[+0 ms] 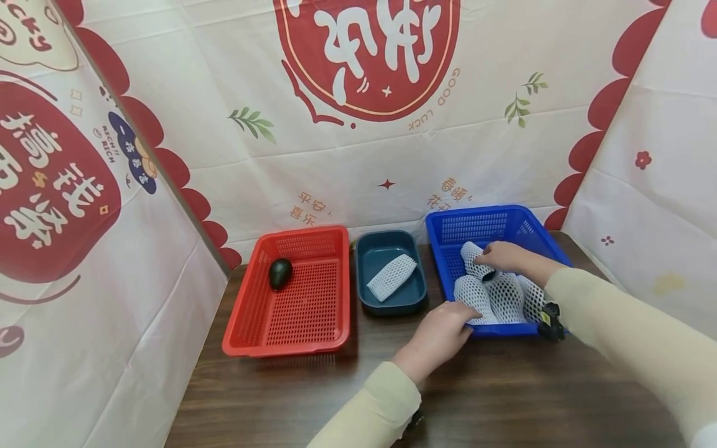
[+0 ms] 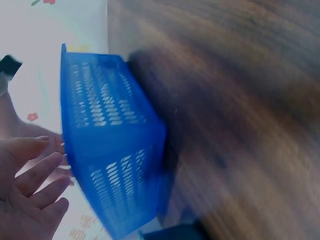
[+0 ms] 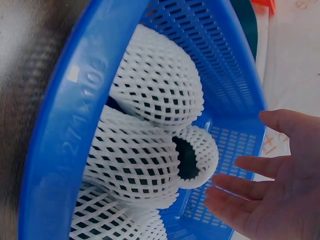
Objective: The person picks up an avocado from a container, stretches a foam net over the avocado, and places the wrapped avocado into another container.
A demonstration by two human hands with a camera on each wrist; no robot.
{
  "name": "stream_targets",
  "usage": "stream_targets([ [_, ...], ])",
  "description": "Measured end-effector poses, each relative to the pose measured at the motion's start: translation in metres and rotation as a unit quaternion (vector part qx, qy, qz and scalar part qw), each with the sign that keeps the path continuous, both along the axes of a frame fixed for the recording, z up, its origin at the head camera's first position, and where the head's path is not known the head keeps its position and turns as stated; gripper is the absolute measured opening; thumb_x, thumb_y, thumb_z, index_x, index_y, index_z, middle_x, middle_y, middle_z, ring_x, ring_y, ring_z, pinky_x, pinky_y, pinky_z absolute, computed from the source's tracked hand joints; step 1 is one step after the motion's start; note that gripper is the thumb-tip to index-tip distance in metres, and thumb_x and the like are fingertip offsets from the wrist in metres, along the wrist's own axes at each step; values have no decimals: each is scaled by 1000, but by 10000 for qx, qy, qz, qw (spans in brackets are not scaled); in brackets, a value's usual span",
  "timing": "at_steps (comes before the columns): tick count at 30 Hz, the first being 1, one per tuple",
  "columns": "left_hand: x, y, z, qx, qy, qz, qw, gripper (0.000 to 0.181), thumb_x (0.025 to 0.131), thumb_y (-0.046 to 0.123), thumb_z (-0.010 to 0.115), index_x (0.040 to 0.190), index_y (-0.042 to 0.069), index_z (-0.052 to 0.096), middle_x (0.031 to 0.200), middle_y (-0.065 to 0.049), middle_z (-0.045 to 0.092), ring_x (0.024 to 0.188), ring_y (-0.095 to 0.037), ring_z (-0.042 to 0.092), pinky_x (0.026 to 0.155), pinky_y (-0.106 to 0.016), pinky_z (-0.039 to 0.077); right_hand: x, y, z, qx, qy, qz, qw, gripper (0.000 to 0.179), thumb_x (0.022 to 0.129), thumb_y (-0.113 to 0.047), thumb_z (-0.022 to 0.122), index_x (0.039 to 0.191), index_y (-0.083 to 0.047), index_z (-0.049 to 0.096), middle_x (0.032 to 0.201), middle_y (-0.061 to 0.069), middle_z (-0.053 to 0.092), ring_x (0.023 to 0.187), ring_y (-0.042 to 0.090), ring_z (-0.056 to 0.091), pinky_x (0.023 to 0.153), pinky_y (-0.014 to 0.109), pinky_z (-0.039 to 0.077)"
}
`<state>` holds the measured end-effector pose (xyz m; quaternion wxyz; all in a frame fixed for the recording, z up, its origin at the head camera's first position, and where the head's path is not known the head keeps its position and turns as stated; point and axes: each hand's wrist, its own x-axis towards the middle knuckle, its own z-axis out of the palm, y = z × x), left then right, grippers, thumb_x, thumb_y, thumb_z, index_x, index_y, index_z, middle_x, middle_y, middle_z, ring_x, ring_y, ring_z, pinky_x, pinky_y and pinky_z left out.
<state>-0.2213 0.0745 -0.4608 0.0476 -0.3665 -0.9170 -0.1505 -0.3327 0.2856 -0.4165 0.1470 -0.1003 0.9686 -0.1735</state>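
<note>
A blue basket (image 1: 476, 230) holds several dark green fruits in white foam nets (image 1: 506, 295). Over its far middle is my right hand (image 1: 506, 258), fingertips close to a small foam-netted fruit (image 3: 205, 157) with a dark end showing. In the right wrist view the fingers are loosely spread, with nothing between them. My left hand (image 1: 439, 336) is at the basket's near left corner, beside a netted fruit (image 1: 473, 297). The left wrist view shows its fingers (image 2: 42, 180) relaxed and parted just beyond the basket's rim.
Left of the blue basket stands a teal bin (image 1: 413, 292) with a white foam net (image 1: 392, 277) lying in it. Farther left, a red basket (image 1: 308, 305) contains one bare avocado (image 1: 280, 274). Printed cloth (image 1: 358, 162) hangs behind the wooden table (image 1: 269, 398).
</note>
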Motion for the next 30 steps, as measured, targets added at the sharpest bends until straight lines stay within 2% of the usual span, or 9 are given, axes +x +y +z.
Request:
stream_targets([
  [6,-2,-22,15,152,-63,197,9997,32,93,23,68,125,23,67,120,12,65,114,-2,55,98,-18,41,10,-10,5,-129,62,7,9999,60,98,-34,51,124,20,50,123,38,53,113,51,52,89,59,46],
  [13,-1,-53,30,474,-182,595,9969,31,95,26,65,126,21,66,122,7,64,113,-5,58,96,-22,45,25,-29,13,-311,174,49,9994,63,97,-38,54,131,15,47,127,35,53,113,48,54,91,59,46],
  [20,1,-84,45,514,-222,851,9948,34,96,32,62,128,19,65,123,3,65,112,-11,60,94,-28,48,42,-54,20,-246,588,164,9978,60,96,-39,58,134,7,52,129,30,54,115,46,54,91,60,45],
  [25,4,-109,53,484,-189,1066,9929,34,97,34,61,128,19,65,124,3,65,113,-14,60,94,-32,49,58,-76,23,-210,1201,568,9909,56,94,-38,62,130,5,57,127,26,58,118,43,54,94,58,44],
  [30,4,-136,64,541,-97,1383,9889,33,96,33,62,124,18,67,119,-1,67,104,-16,64,86,-33,53,71,-105,22,-251,1745,1176,9773,52,91,-38,67,126,0,62,120,18,63,111,36,59,91,52,48],
])
